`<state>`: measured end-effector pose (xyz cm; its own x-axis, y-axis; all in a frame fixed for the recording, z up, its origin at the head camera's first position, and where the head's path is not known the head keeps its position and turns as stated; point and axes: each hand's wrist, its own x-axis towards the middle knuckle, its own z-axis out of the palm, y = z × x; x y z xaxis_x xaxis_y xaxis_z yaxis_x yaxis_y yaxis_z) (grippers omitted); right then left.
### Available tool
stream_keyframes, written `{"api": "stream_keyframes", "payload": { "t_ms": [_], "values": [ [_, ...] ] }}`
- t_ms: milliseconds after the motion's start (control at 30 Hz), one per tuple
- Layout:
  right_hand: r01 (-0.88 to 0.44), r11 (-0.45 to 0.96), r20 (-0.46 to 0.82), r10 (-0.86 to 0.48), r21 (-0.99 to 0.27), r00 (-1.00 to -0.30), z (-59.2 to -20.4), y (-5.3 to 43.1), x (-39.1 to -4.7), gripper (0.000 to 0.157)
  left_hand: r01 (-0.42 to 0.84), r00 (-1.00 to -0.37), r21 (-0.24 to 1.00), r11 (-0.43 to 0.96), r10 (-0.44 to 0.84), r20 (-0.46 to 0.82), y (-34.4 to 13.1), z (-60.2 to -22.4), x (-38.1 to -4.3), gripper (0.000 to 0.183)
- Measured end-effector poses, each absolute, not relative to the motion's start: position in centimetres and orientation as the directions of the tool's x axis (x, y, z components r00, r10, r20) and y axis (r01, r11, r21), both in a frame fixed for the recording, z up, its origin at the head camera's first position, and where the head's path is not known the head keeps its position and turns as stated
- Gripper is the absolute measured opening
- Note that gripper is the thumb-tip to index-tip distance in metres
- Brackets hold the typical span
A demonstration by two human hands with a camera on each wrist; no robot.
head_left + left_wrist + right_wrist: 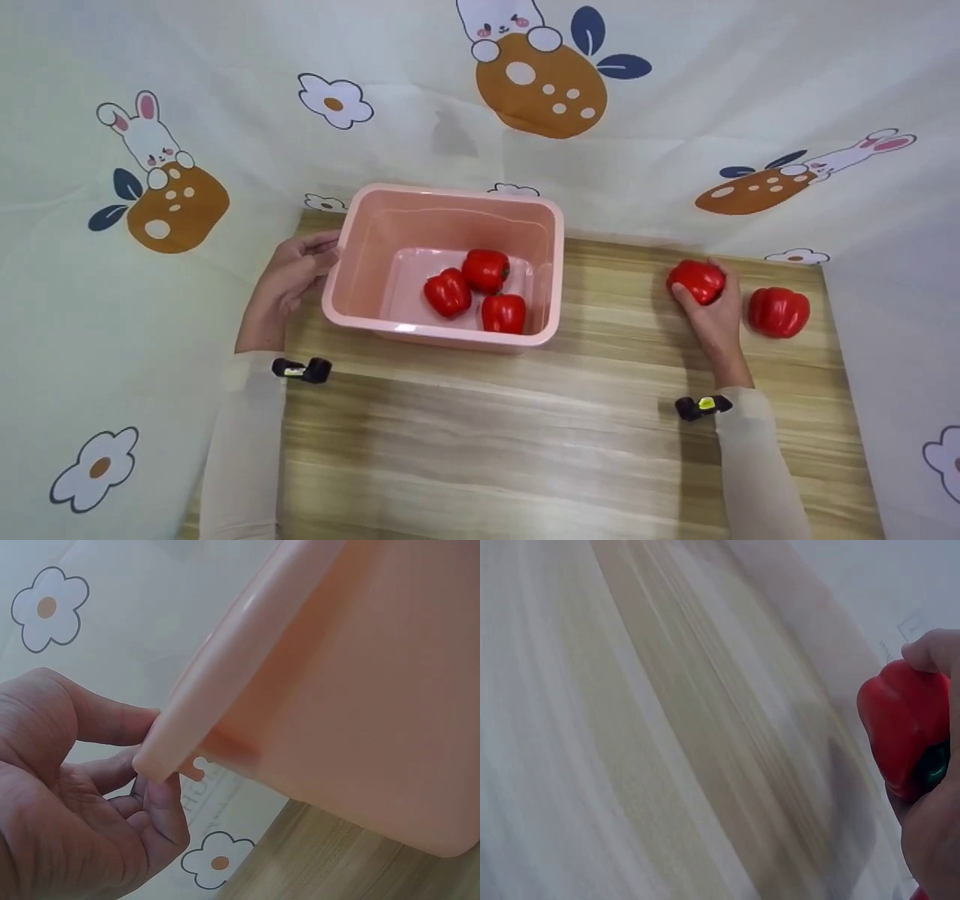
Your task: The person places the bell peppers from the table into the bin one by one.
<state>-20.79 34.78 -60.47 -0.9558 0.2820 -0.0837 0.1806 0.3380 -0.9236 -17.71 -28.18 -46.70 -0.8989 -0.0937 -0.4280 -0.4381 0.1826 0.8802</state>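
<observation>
My left hand (292,271) pinches the left rim of a pink plastic basin (442,335); in the left wrist view the thumb and fingers (166,814) close on the rim from both sides. Inside the basin lie three red bell peppers, one at the back (486,271), one at the left (448,293) and one at the front right (503,313). Over at the right, my right hand (718,319) grips another red bell pepper (697,281), whose green stem end (933,766) faces the palm in the right wrist view. Just right of that hand sits one more red bell pepper (779,312).
The wood-grain table (480,442) runs beneath everything. Pale cloth with rabbit and flower prints (405,142) rises behind it and along both sides, close behind the basin. Dark wrist devices (301,370) sit on both sleeves.
</observation>
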Motion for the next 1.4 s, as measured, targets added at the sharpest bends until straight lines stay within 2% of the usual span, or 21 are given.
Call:
{"api": "stream_keyframes", "payload": {
  "t_ms": [400,700,967,1400],
  "values": [
    [0.139,0.313,-0.069,0.226,-0.940,-0.972,-57.2,33.9,-20.0,0.077,-0.434,-0.901,0.885,0.166,-0.080,-0.427,-28.2,-46.6,-17.9,0.057],
    [0.072,0.349,-0.038,0.104,-0.934,-0.994,-54.5,32.6,-19.4,0.078,-0.422,-0.907,0.897,0.131,-0.067,-0.417,-28.4,-46.7,-17.6,0.058],
    [0.007,0.377,-0.017,-0.021,-0.926,-1.000,-51.9,31.4,-18.6,0.076,-0.443,-0.897,0.877,0.185,-0.087,-0.434,-28.0,-46.5,-17.7,0.055],
    [-0.095,0.361,0.058,-0.111,-0.928,-0.992,-47.9,29.1,-18.0,0.072,-0.456,-0.890,0.878,0.147,-0.085,-0.448,-28.0,-46.6,-17.7,0.055]
  ]
}}
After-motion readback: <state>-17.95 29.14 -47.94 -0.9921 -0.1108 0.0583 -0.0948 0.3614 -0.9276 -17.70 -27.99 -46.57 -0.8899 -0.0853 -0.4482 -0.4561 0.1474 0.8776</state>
